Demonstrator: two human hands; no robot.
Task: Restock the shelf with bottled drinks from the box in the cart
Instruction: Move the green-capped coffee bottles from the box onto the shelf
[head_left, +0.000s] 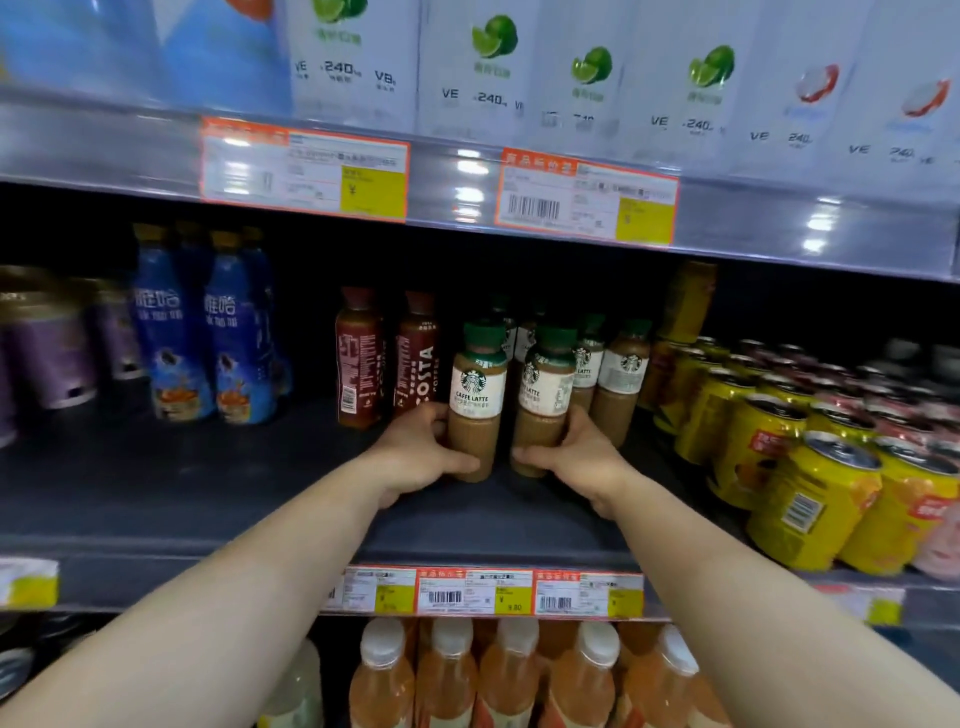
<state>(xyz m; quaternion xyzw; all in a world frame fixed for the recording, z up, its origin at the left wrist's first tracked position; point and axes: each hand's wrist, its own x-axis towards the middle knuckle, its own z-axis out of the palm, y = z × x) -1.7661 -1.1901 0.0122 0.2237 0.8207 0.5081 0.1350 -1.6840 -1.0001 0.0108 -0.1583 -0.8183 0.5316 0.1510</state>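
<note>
On the middle shelf (260, 467) of a store aisle, seen from the head camera, a person sets down two latte bottles side by side. The left hand (421, 452) wraps the base of the left bottle (475, 400); the right hand (576, 452) grips the right bottle (545, 395) low down. Both bottles stand upright just ahead of more latte bottles (618, 364), with Costa bottles (415, 358) to the left and yellow cans (810, 483) to the right. The placing step appears nearly done. Next, the hands likely need to let go cleanly without tipping either bottle, then go back for more; neither cart nor box is in view.
</note>
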